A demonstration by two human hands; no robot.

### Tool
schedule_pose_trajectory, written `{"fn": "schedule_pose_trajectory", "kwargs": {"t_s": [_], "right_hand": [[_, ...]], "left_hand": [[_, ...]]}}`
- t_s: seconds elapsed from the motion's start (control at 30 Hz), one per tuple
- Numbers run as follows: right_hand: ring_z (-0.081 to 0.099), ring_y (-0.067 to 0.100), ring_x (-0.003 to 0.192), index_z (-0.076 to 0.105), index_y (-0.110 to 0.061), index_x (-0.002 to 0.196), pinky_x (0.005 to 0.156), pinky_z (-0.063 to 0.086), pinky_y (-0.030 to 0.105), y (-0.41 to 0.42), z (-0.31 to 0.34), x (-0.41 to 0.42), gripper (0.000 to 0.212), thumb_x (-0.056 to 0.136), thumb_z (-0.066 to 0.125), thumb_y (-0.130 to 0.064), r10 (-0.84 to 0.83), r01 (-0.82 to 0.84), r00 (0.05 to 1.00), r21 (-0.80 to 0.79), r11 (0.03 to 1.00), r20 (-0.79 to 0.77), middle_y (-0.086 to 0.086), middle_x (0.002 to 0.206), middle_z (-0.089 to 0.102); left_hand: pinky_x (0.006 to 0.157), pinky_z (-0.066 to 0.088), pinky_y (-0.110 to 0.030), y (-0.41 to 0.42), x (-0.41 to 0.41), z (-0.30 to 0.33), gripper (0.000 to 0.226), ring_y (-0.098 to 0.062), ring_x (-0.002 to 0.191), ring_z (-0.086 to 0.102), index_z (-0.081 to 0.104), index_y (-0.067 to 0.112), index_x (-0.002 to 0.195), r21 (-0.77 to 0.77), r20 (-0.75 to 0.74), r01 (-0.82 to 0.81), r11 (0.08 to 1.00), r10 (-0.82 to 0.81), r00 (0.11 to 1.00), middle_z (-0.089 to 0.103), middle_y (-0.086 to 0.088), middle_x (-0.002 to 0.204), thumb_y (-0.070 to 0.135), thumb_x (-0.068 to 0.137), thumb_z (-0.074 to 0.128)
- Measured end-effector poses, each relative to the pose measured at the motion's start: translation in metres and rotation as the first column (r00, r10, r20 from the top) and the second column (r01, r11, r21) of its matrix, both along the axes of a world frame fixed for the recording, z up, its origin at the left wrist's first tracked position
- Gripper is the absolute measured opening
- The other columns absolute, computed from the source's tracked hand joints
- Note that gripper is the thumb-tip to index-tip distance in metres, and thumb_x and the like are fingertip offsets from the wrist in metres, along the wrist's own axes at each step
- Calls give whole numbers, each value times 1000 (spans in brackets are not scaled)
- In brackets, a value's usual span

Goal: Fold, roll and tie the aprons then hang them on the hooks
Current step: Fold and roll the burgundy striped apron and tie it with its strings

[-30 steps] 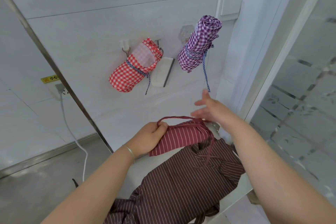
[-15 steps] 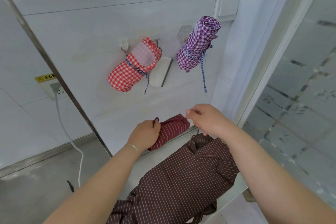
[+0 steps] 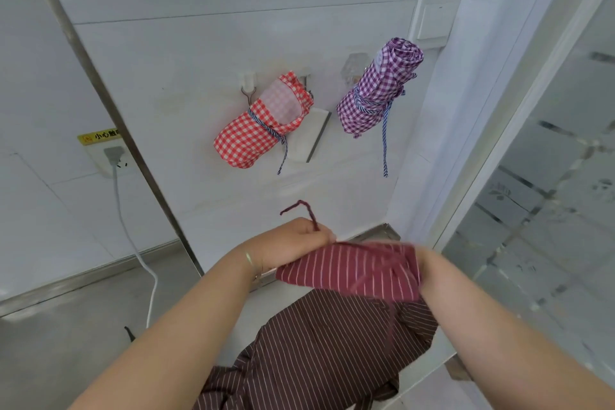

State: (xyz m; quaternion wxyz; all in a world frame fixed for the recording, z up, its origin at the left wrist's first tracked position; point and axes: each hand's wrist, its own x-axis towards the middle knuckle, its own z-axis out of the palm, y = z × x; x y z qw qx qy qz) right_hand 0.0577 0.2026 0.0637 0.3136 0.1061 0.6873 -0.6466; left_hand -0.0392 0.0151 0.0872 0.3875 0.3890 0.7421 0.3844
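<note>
A rolled red striped apron is held up between my hands above the table. My left hand grips its left end and pinches a dark red tie string that sticks up in a loop. My right hand holds the right end, its fingers hidden behind the cloth. A brown striped apron lies crumpled on the white table below. On the wall hang a rolled red gingham apron and a rolled purple gingham apron, each tied with a blue striped string.
A free hook sits left of the red gingham roll. A light switch is at the upper right. A metal pole crosses the left side, with a wall socket and white cable behind it. Frosted glass stands on the right.
The red striped roll has swung level between my hands. My right hand slid from its top to its right end, and the string now loops up from my left hand.
</note>
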Motion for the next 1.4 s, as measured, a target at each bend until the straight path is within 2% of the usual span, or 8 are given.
{"fn": "schedule_pose_trajectory", "kwargs": {"t_s": [0.17, 0.4, 0.53, 0.67, 0.83, 0.97, 1.23, 1.4], "right_hand": [[28, 6, 46, 57, -16, 75, 42, 22, 16, 16, 42, -20, 31, 96, 51, -38, 158, -145, 987, 264, 954, -29, -7, 54, 37], [43, 6, 49, 64, -24, 77, 53, 36, 27, -31, 41, -7, 34, 98, 46, -43, 90, 315, 866, 676, 666, -492, -9, 56, 49], [40, 9, 51, 61, -15, 67, 51, 32, 24, -48, 10, 2, 39, 96, 52, -40, -361, 619, 729, 335, 710, -581, -7, 53, 42], [24, 8, 41, 48, -15, 68, 38, 17, 21, -52, -15, 6, 39, 87, 65, -45, -691, 697, 685, -66, 714, -232, -5, 51, 31], [21, 6, 43, 47, -17, 71, 36, 15, 19, -41, -25, 9, 33, 84, 67, -39, -696, 658, 717, -295, 693, -38, -6, 54, 29], [19, 6, 44, 57, -14, 89, 36, 15, 19, -31, -28, 9, 24, 81, 68, -34, -715, 664, 696, -328, 672, -58, -5, 56, 27], [19, 4, 39, 43, -21, 62, 37, 12, 18, -35, -35, -1, 33, 92, 55, -20, -790, 669, 611, -565, 483, 48, -7, 51, 26], [20, 5, 37, 38, -21, 43, 37, 12, 20, -20, -9, -2, 62, 94, 26, 11, -729, 631, 673, -416, 654, -124, -6, 46, 27]], "left_hand": [[56, 36, -31, 11, 10, -11, 40, -14, 57, 44, 46, 12, 69, -217, -476, 20, 976, -124, 871, 48, -2, 62, 35, 100, 37], [52, 27, -32, 20, -1, -33, 43, -15, 54, 38, 35, 13, 61, 66, -377, -513, 856, 497, 782, 42, -3, 59, 26, 102, 33], [49, 25, -29, 21, -1, -41, 48, -14, 51, 37, 34, 13, 57, 205, -211, -712, 672, 740, 638, 41, -2, 55, 26, 104, 33], [54, 28, -30, 23, -2, -45, 47, -15, 53, 39, 36, 13, 59, 219, -15, -804, 553, 826, 564, 40, -1, 57, 25, 104, 34], [59, 35, -32, 24, 4, -54, 43, -18, 58, 43, 56, 3, 76, 240, 174, -807, 539, 794, 582, 44, -4, 59, 29, 104, 34], [50, 32, -20, 27, 9, -45, 44, -10, 52, 40, 41, 12, 63, 365, 36, -748, 555, 794, 606, 42, 1, 56, 26, 104, 35], [54, 37, -17, 30, 30, -42, 36, 0, 52, 44, 47, 16, 72, 488, 93, -644, 590, 698, 710, 48, 7, 60, 27, 104, 33], [80, 54, -28, 30, 34, -38, 33, -14, 84, 68, 68, 13, 94, 322, 315, -610, 724, 526, 790, 73, -4, 90, 30, 102, 41]]}}
